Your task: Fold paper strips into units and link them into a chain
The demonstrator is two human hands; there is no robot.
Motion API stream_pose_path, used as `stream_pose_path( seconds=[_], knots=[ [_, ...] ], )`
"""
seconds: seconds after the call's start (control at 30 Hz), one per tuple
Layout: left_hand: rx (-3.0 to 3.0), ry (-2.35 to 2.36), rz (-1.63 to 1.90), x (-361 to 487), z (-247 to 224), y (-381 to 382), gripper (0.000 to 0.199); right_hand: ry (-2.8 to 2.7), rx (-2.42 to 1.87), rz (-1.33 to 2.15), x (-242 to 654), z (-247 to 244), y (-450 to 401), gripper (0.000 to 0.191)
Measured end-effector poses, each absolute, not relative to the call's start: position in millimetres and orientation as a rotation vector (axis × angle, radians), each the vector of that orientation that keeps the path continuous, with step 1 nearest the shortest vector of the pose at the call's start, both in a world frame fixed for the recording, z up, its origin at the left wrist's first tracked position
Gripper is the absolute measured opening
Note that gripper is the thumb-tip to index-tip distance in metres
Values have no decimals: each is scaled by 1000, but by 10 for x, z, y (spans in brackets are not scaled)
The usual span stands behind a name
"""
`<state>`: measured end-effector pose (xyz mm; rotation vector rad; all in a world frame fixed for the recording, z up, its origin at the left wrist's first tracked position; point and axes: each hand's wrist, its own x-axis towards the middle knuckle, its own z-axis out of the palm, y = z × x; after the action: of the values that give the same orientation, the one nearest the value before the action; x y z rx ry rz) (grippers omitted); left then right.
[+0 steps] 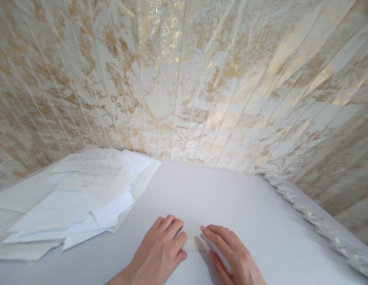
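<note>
A small piece of whitish paper lies flat on the table between my two hands. My left hand rests at its left edge, fingers bent and thumb close to the index finger, pressing on the paper. Its fingertips are partly hidden. On the other side, my right hand has its fingers stretched out and its thumb apart, the index fingertip near the paper's upper right corner. A shadow of this hand falls across the paper's right part.
To the left lies a loose pile of white and cream paper sheets, some with writing. Along the right edge of the white table runs a row of folded paper pieces. Behind stands a gold-patterned curtain.
</note>
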<state>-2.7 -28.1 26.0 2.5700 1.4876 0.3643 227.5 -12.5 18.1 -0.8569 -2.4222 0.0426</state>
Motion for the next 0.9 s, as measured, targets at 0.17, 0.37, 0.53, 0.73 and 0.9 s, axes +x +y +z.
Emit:
stream_pose_path(
  seconds=[0.17,0.37,0.53,0.73,0.9],
  knots=[
    [2756,1488,353,6,185,-243,12,-2477,-924,159,1958,120,-75,30],
    [2836,1432,397,-30,88,-245,13,-2400,-948,155,1897,-73,-32,37],
    [2844,1474,550,-21,-8,-242,17,-2424,-948,143,1891,-14,-54,35],
    [2857,1515,576,-11,-45,-271,21,-2389,-931,44,1868,-8,-82,26],
    [2988,1480,566,10,-93,-278,16,-2359,-914,-58,1861,-6,-100,17]
  ],
)
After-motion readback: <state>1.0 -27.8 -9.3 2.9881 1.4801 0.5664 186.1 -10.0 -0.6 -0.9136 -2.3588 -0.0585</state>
